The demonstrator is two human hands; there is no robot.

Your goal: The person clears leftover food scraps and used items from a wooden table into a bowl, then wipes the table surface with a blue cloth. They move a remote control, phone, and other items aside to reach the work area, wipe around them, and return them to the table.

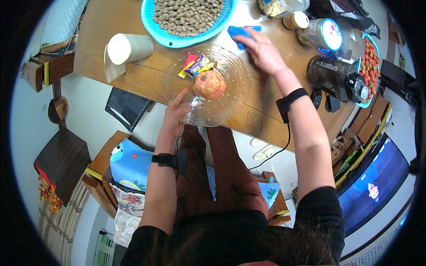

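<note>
My left hand [175,114] grips the near left rim of a clear plastic plate [234,96], its fingers on the rim. On that plate rest a pomegranate [209,84] and several wrapped sweets [197,66]. To the right of a blue basket, my right hand [259,48] presses a blue cloth [238,35] onto the wooden table [266,96]. Part of the cloth is hidden under the fingers. The blue plastic basket [173,40] is full of unshelled peanuts [188,16] and stands beyond the plate.
A paper roll [131,49] lies at the left. Rightward are a black sports bottle [336,78], a lidded jar [321,33], a small capped jar [295,20], a tub of pale pieces [274,7] and a basket of red fruit [369,66]. A wrist-strap cable [279,149] hangs past the table edge.
</note>
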